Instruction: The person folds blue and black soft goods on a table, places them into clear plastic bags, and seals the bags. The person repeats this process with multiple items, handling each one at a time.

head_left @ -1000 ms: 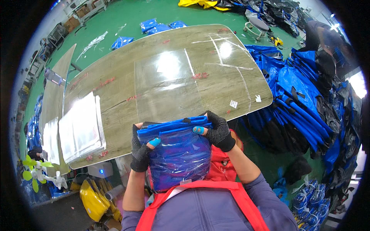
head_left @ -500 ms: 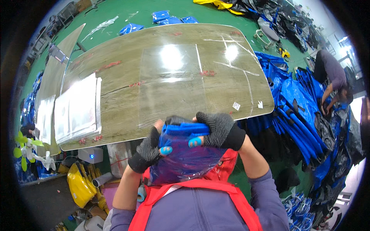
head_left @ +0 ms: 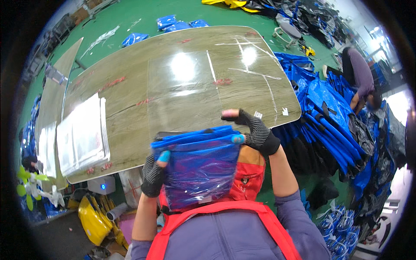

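Observation:
A folded bundle of blue sheeting in a clear plastic bag (head_left: 199, 167) is held upright in front of my chest, close to the table's near edge. My left hand (head_left: 152, 177), in a dark dotted fingerless glove, grips its left side with the blue-wrapped thumb on the front; the other fingers are partly hidden. At the bag's upper right corner is my right hand (head_left: 256, 132), gloved alike. Its blue-wrapped thumb touches the corner while the forefinger stretches apart above the top edge. Beyond the bundle, a flat clear plastic bag (head_left: 182, 104) lies on the wood-patterned table (head_left: 247, 93).
A stack of clear bags (head_left: 82, 134) lies at the table's left. Blue folded sheeting (head_left: 329, 104) is heaped along the right side, where another person (head_left: 362, 71) bends over. Wrapped blue packs (head_left: 177, 26) lie on the green floor beyond. A stool (head_left: 289, 31) stands far right.
The bagged bundle has come flatter into view and moved slightly left. My right hand has loosened, its forefinger now spread from the thumb. My left hand has slid lower along the side.

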### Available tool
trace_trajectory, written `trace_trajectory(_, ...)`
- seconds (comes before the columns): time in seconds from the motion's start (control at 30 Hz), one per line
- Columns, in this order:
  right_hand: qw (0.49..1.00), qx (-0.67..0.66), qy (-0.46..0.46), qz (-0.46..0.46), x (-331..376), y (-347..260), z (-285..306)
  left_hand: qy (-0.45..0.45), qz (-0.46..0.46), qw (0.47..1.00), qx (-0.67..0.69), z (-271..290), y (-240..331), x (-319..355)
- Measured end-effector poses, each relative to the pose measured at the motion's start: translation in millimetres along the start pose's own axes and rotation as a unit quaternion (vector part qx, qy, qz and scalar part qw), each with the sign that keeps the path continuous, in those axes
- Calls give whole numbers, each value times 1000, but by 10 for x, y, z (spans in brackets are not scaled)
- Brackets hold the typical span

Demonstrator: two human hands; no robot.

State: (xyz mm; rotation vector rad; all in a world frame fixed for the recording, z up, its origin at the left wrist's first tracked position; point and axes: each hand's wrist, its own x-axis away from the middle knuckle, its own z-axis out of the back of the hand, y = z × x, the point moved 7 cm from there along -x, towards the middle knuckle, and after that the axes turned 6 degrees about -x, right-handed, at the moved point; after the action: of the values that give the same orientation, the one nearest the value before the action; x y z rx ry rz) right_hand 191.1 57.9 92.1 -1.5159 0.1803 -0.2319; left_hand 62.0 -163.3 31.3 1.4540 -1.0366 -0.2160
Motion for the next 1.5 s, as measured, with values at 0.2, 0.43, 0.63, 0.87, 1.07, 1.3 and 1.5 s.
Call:
trace_trajectory(0.2, 978, -144, 147, 42, 266, 556, 52, 127, -347, 924, -95, 178, 391, 88)
trace_trajectory(0.43, 946, -130, 298, 3, 291, 642, -74, 64, -438, 890, -109, 191, 431, -49)
trace_trajectory(0.63, 889, 86, 378, 245, 583, 138, -153, 258, -375, 809, -372, 529, 212, -142)
trace_trajectory(0.87, 864, 135, 339, 348, 660, -214, -102, 187, -421, 826, -325, 127, 453, 76)
trace_trajectory(1.07, 900, 164, 324, 241, 457, -239, 30, 120, -347, 917, -156, 0, 804, 138)
trace_trajectory(1.3, 964, -40, 250, 79, 164, 110, 111, 130, -268, 927, -226, 192, 783, -8)
trace_trajectory(1.5, 894, 339, 151, 252, 12, -296, -159, 143, -325, 903, -241, -116, 1128, 120)
